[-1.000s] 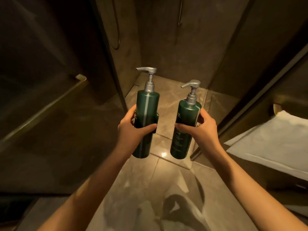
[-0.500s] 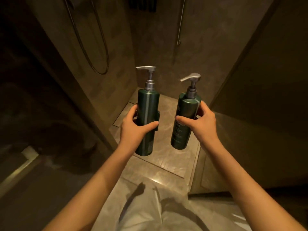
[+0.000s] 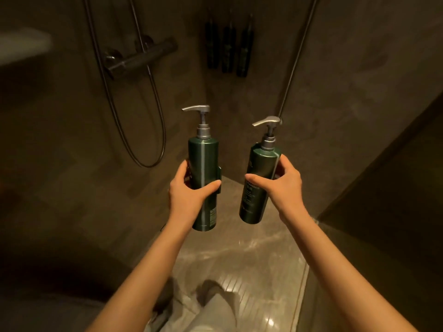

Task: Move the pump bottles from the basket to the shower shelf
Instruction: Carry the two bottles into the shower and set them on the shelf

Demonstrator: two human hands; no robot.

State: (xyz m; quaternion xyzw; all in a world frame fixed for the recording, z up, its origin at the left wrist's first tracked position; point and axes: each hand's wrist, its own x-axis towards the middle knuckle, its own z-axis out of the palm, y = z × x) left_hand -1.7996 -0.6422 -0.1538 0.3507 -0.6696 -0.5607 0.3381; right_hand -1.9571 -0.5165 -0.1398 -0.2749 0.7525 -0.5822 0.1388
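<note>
At chest height before the person, the left hand [image 3: 185,190] is closed around a tall dark-green pump bottle with a silver dispenser [image 3: 203,164], held upright. The right hand [image 3: 282,182] grips a second dark-green pump bottle [image 3: 260,180], tilted slightly with its base swung leftward. Both long axes run near vertical. Ahead and above, in the shower's corner, three dark bottles [image 3: 227,46] hang in a row on the wall, presumably at the shelf; the right hand looks marginally nearer.

Dim tiled shower stall, mixer valve [image 3: 141,56], hanging hose [image 3: 143,130]
</note>
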